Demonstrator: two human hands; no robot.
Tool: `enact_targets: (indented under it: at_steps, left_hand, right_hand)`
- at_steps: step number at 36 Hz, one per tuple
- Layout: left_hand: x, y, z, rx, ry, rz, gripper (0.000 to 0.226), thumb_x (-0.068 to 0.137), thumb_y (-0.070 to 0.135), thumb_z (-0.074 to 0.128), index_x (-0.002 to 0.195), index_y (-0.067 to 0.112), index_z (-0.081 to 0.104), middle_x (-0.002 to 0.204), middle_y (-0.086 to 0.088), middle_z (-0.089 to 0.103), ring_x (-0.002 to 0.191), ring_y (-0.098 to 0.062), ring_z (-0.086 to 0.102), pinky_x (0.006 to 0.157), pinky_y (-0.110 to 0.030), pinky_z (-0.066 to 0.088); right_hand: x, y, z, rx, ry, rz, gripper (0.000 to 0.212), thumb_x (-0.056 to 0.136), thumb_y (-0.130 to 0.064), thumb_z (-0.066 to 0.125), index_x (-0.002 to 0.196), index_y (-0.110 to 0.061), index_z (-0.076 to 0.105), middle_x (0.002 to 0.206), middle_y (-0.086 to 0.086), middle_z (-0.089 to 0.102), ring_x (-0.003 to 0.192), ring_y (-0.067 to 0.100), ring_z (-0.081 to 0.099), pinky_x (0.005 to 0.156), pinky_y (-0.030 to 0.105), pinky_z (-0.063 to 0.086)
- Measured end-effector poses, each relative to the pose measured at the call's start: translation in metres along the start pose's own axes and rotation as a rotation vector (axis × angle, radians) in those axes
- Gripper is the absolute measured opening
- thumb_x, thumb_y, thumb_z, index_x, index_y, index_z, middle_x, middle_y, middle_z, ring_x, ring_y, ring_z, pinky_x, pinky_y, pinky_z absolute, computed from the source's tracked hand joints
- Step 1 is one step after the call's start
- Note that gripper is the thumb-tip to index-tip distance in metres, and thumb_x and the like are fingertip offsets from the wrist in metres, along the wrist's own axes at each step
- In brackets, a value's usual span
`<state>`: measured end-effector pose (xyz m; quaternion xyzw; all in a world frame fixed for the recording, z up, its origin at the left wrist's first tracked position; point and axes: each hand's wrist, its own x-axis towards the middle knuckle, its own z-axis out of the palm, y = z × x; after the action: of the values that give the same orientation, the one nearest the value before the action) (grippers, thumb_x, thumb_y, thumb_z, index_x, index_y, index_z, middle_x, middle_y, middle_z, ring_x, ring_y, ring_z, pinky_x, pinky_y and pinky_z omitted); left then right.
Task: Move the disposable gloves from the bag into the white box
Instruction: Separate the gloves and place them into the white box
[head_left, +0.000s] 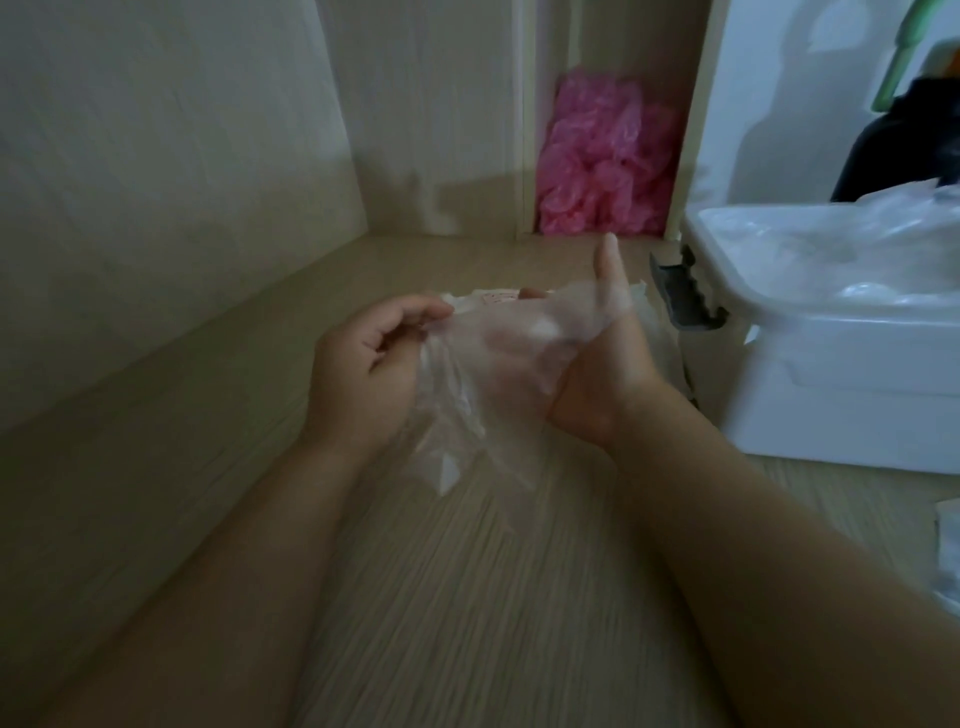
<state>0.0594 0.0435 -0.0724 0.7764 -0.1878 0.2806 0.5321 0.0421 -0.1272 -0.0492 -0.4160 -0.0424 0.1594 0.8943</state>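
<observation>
A thin clear disposable glove (467, 384) is stretched between both hands above the wooden surface. My left hand (363, 374) pinches its left edge with curled fingers. My right hand (597, 358) holds the other side, thumb pointing up, with the film draped over the palm and fingers. Behind the hands lies a pale bag (498, 299) with pink print, mostly hidden. The white box (831, 364) stands at the right with its lid off, and clear gloves (852, 244) are piled inside it.
A bunch of pink plastic (602, 161) fills a narrow niche at the back. A grey latch (680, 296) hangs on the box's left side. A dark bottle (904, 145) stands behind the box. A wall panel rises at the left.
</observation>
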Motion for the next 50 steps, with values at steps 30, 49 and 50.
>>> enact_targets:
  at_steps: [30, 49, 50]
  left_hand:
    - [0.048, 0.077, -0.004, -0.562, -0.319, -0.539, 0.079, 0.077, -0.003, 0.067, 0.145, 0.022, 0.034, 0.092, 0.000, 0.067, 0.067, -0.010, 0.065, 0.066, -0.028, 0.053]
    - [0.060, 0.170, 0.124, 0.201, -0.627, 0.195, 0.049, 0.075, 0.051, 0.059, 0.116, 0.026, 0.068, 0.116, 0.006, 0.063, 0.110, -0.011, 0.058, 0.101, -0.038, 0.044]
    - [0.058, 0.173, 0.127, 0.262, -0.683, 0.217, 0.048, 0.079, 0.052, 0.061, 0.119, 0.026, 0.066, 0.123, 0.005, 0.061, 0.115, -0.011, 0.055, 0.103, -0.035, 0.041]
  right_hand:
    - [-0.055, -0.092, 0.053, -0.703, 0.294, -0.455, 0.044, 0.088, 0.017, 0.037, 0.100, -0.015, 0.065, 0.088, -0.001, 0.065, 0.066, 0.015, 0.057, 0.058, 0.024, 0.050]
    - [-0.152, -0.186, -0.066, -1.698, 0.889, 0.108, 0.048, 0.087, -0.007, 0.057, 0.134, -0.009, 0.047, 0.132, 0.013, 0.050, 0.119, 0.032, 0.049, 0.102, 0.032, 0.038]
    - [-0.153, -0.187, -0.072, -1.743, 0.905, 0.133, 0.049, 0.085, -0.011, 0.058, 0.132, -0.012, 0.048, 0.131, 0.012, 0.051, 0.118, 0.032, 0.050, 0.105, 0.037, 0.038]
